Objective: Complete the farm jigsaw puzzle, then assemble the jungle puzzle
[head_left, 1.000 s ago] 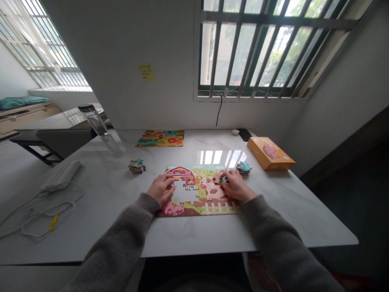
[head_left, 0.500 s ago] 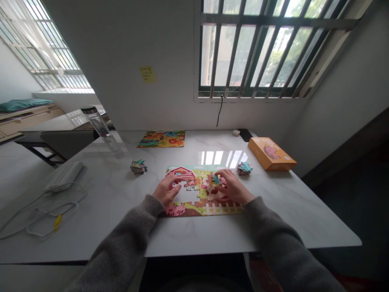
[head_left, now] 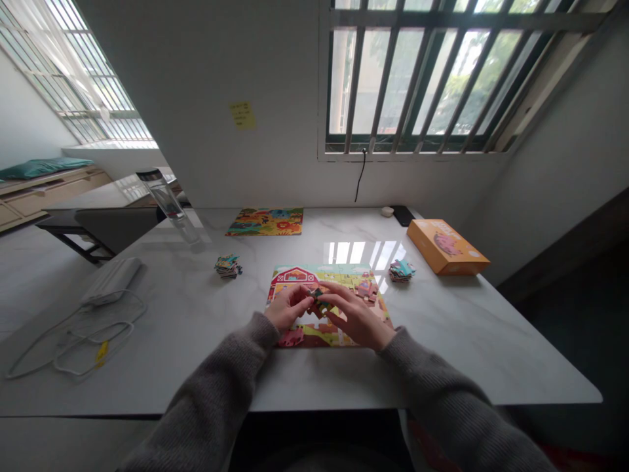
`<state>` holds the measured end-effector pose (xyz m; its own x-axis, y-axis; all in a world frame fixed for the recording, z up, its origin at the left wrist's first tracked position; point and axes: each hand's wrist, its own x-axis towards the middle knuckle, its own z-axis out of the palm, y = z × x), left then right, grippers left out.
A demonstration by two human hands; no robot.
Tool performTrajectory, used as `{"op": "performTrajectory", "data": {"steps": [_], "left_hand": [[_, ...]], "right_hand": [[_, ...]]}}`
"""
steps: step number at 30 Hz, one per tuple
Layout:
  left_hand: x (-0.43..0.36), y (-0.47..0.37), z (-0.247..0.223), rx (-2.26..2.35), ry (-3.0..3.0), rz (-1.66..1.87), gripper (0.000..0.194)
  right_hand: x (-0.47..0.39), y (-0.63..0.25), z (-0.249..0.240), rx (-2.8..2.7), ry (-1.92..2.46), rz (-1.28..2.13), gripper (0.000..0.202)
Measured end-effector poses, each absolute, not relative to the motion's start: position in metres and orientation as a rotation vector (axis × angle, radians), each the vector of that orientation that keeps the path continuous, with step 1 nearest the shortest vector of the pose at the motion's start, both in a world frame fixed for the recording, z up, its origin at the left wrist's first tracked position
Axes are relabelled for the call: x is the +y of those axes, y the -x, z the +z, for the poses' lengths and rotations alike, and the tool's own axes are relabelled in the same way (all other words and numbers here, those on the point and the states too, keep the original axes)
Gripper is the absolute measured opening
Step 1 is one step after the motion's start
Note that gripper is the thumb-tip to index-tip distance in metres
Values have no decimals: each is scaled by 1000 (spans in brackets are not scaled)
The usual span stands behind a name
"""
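Farm puzzle (head_left: 314, 338) lies flat on the tabletop (head_left: 466, 341), partly covered by the hands. Over its middle, the left hand (head_left: 286, 309) and right hand (head_left: 361, 319) meet, fingertips closed on small loose pieces (head_left: 320, 306); their number is unclear. From the puzzle, the left pile (head_left: 228, 266) sits at ten o'clock and the right pile (head_left: 401, 271) at two, with an orange box (head_left: 446, 248) beyond it. An animal picture (head_left: 265, 222) lies at eleven, and white cables (head_left: 73, 331) trail at nine.

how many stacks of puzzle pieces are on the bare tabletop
2: the left stack, left of the farm puzzle, and the right stack, between that puzzle and the orange box. No others show.
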<state>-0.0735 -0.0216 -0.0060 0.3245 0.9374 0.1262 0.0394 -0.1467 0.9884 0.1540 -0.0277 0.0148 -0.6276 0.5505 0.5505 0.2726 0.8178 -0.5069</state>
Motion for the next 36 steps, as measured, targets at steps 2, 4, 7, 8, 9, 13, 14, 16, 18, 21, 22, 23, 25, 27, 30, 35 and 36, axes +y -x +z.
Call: {"op": "performTrajectory", "data": {"steps": [2,4,7,8,9,13,14,16,18,21,22,23,25,27,30,35,36], "left_hand": [[-22,73,-6,907,-1429,1064,40],[-24,72,-6,879,-1398,1081,41],[-28,69,-5,854,-1453,1019,38],[-30,68,-4,873,-1518,1013,34],[-31,68,-3,917,-1615,1035,29],[-36,71,3,1058,-2249,1254,42],[-36,72,4,1033,-2395,1267,49],[-35,76,3,965,-2580,1249,48],[-32,78,0,942,-2640,1251,39],[-31,79,-2,955,-2643,1231,32],[-32,79,-2,974,-2627,1221,31],[-32,79,-1,1003,-2592,1218,30],[-33,79,2,1090,-2449,1262,31],[-32,82,4,1215,-2211,1367,32],[-28,89,5,1371,-1839,1524,33],[-27,95,5,1347,-1802,1485,31],[-28,94,6,1327,-1881,1432,30]], "right_hand": [[-27,-152,11,-2088,687,695,42],[-26,-149,7,-1913,754,930,40],[-25,-145,2,-1769,775,1171,28],[-25,-144,2,-1748,779,1209,26],[-24,-144,1,-1729,793,1229,25],[-22,-146,1,-1695,877,1203,29],[-22,-148,1,-1705,884,1192,29],[-20,-149,0,-1741,882,1182,28],[-19,-151,-1,-1776,884,1175,27],[-18,-151,-4,-1806,899,1163,29],[-19,-151,-3,-1815,903,1146,30],[-19,-152,-3,-1821,905,1118,31],[-19,-153,0,-1805,903,1053,35],[-20,-155,3,-1751,902,1012,39],[-20,-158,6,-1690,929,993,40],[-22,-160,10,-1779,921,805,34],[-23,-160,10,-1825,902,760,34]]}}
